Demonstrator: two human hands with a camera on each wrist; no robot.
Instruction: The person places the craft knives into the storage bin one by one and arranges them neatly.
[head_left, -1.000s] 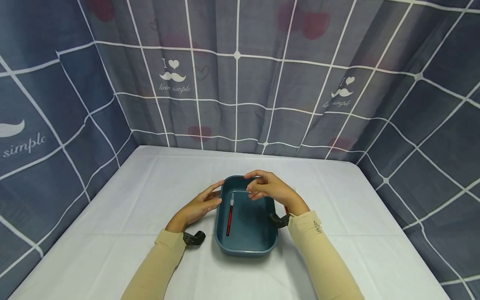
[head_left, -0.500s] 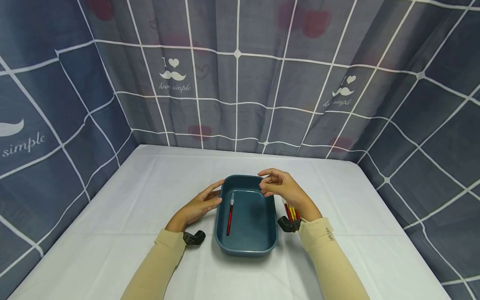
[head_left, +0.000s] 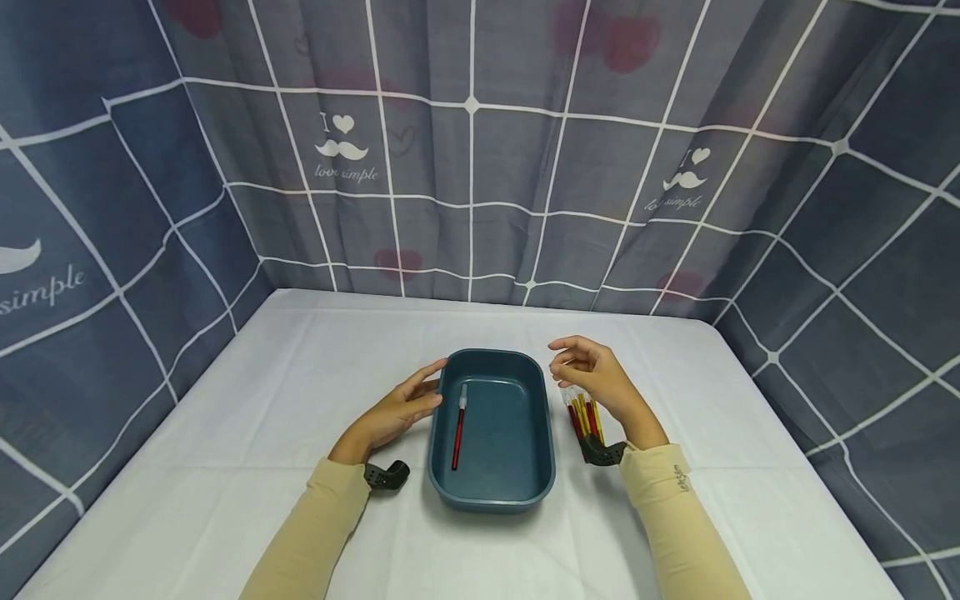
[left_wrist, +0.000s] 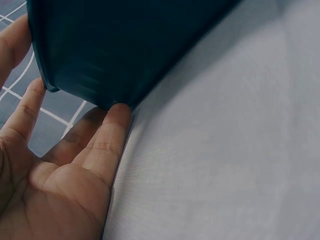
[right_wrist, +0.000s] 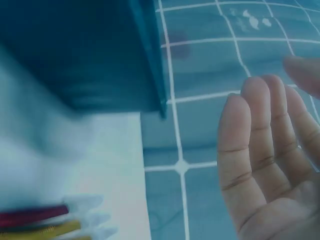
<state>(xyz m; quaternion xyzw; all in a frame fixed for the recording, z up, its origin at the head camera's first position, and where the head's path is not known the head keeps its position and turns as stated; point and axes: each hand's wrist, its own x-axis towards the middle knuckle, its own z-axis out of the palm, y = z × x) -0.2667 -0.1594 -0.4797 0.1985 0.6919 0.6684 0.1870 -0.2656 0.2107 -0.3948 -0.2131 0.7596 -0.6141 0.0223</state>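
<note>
A deep teal plastic tray [head_left: 498, 454] stands on the white table, with one slim red pen-like stick [head_left: 458, 435] lying along its left side, a pale cap at the far end. My left hand [head_left: 386, 419] rests against the tray's left wall; its fingertips [left_wrist: 118, 112] touch the outside in the left wrist view. To the right of the tray, my right hand [head_left: 603, 385] hovers with loosely bent fingers and nothing in them. Beneath it lie several red and yellow capped sticks [head_left: 584, 414], partly hidden by the hand and wrist camera.
White cloth covers the table [head_left: 352, 350]. Grey-blue curtains [head_left: 435, 167] with white grid lines stand behind it and on both sides. Black wrist cameras sit at both wrists, the right one [head_left: 602, 451] close over the sticks.
My right hand has moved right, from over the tray to above the sticks beside it, which have come into view. The left hand and the red stick stay in place.
</note>
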